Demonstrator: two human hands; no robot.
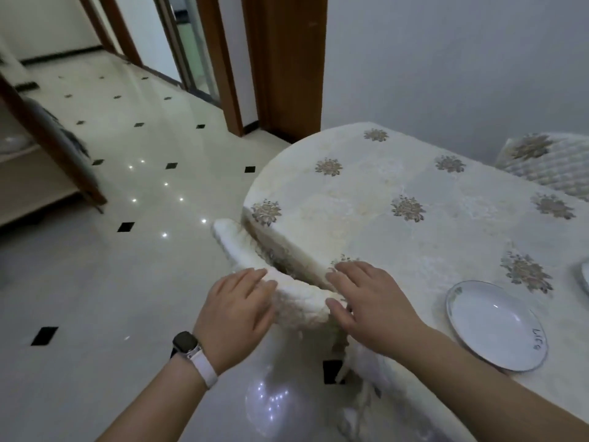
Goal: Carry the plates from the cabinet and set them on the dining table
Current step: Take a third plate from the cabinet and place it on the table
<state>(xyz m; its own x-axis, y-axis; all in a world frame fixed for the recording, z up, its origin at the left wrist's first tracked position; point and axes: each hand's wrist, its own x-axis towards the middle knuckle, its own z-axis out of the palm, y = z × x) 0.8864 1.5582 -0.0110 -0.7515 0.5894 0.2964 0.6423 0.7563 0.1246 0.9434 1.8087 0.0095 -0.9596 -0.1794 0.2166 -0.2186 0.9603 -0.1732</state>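
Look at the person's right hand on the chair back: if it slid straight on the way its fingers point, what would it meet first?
The right hand points up-left, toward the draped edge of the dining table. It would probably meet that tablecloth edge first; its fingertips already look very close to it, though depth is unclear.

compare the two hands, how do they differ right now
The left hand wears a watch on a white strap; the right hand has a bare wrist. The left rests on the chair back; the right spans the chair back and the table edge. Both are palm-down, holding no plate.
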